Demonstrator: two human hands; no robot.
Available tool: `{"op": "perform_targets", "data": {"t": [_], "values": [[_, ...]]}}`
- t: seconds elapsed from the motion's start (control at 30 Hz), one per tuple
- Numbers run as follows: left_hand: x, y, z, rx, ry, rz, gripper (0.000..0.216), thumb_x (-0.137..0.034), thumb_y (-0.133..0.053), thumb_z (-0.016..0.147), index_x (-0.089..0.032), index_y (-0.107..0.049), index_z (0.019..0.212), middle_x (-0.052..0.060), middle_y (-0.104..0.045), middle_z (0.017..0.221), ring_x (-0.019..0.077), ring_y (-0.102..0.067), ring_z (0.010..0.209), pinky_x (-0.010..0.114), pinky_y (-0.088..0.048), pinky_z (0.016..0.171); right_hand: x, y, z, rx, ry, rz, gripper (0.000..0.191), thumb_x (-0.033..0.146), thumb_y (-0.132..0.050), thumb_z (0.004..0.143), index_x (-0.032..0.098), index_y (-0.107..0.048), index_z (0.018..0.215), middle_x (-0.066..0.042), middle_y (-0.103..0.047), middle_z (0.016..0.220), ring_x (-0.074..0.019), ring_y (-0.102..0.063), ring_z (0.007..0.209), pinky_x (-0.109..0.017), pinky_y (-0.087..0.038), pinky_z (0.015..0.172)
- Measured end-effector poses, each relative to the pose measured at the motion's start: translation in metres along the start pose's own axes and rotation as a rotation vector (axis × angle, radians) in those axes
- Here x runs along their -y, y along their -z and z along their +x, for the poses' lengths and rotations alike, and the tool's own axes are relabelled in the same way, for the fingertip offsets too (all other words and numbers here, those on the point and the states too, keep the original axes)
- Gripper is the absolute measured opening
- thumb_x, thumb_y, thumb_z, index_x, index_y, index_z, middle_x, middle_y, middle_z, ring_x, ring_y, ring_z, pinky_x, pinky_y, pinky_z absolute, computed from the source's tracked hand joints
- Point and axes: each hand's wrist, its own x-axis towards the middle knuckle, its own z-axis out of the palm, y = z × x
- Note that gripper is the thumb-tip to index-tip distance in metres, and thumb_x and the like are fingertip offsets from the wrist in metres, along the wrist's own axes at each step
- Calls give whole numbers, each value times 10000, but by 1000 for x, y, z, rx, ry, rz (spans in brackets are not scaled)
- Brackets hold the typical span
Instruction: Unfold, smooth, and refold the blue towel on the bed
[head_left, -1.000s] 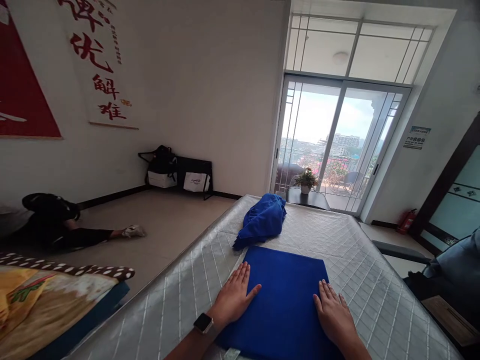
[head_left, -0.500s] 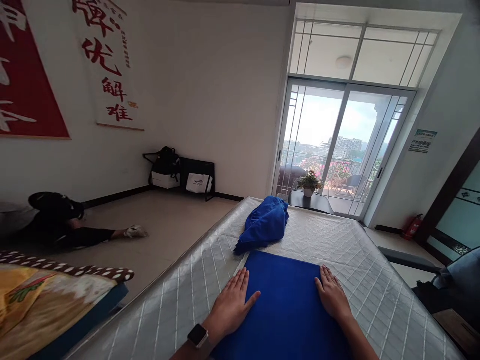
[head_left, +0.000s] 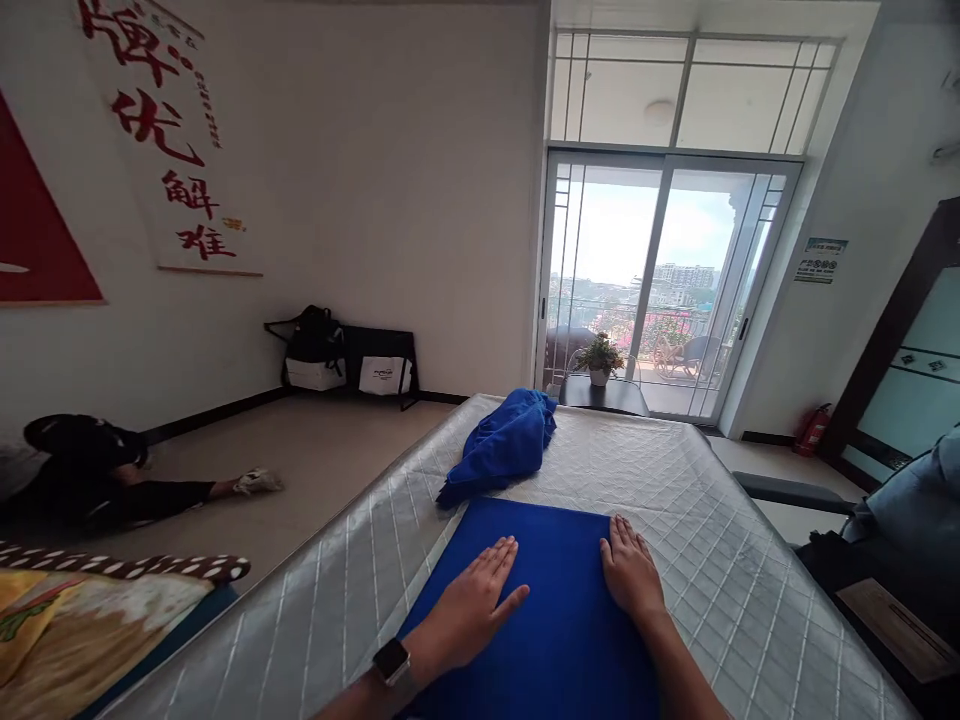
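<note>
A flat blue cloth (head_left: 555, 620) lies smooth in front of me on the silver quilted cover (head_left: 330, 600). My left hand (head_left: 476, 600) is over the cloth's left half, palm down, fingers stretched out and thumb apart. At the cloth's far right corner, my right hand (head_left: 631, 570) lies flat with its fingers extended along the edge. Neither hand grips anything. Just beyond the flat cloth sits a crumpled blue cloth (head_left: 506, 440) in a loose heap. The near end of the flat cloth runs out of view.
A person (head_left: 97, 480) is low on the floor at left, near a patterned blanket (head_left: 97, 620). Bags stand on a black rack (head_left: 409, 365) by the wall. A potted plant (head_left: 600, 360) rests on a chair by the glass door. Dark items and a brown flat piece (head_left: 896, 625) are at right.
My left hand has moved inward from the cloth's left edge onto its surface. My right hand stays at the far right corner. The view has swung slightly to the right.
</note>
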Motion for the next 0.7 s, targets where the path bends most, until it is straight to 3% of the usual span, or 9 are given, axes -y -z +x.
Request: {"op": "perform_targets", "data": {"t": [0.13,0.23,0.33,0.47,0.7], "values": [[-70,-25,42,25,-236,-28,728,-634,-248,978,-175,-276,1543,104,-308,1596,246,-237,1484,425,-234,1211,-2,1,-2,0,38,-30,610,341,-227,986,85,-249,1539,-119,-213,1619,-197,-140,1503,-395,-119,1208],[-112,-40,83,12,-244,-57,720,-576,-109,1003,-125,-265,1542,130,-294,1599,240,-214,1491,437,-205,1218,-6,1,-5,26,95,-83,596,227,-251,956,90,-261,1536,-108,-186,1627,-194,-120,1505,-384,-112,1207],[-130,-50,113,21,-182,-57,753,-554,-38,999,-78,-268,1535,145,-288,1600,239,-198,1496,430,-188,1221,-9,0,-6,39,100,-100,619,206,-265,937,104,-229,1546,-85,-152,1636,-202,-114,1507,-369,-101,1208],[-118,-56,122,27,-101,-33,763,-558,-21,990,-88,-262,1540,139,-306,1595,239,-206,1495,440,-187,1219,-8,0,-4,34,77,-63,608,260,-229,961,100,-226,1548,-83,-188,1630,-195,-118,1507,-370,-104,1206],[-44,-34,102,-2,49,28,861,-662,-47,957,-63,-300,1521,147,-283,1601,251,-193,1498,437,-158,1224,-3,0,-1,-4,34,-14,635,359,-169,981,66,-225,1542,-97,-246,1613,-191,-161,1500,-383,-118,1205]]}}
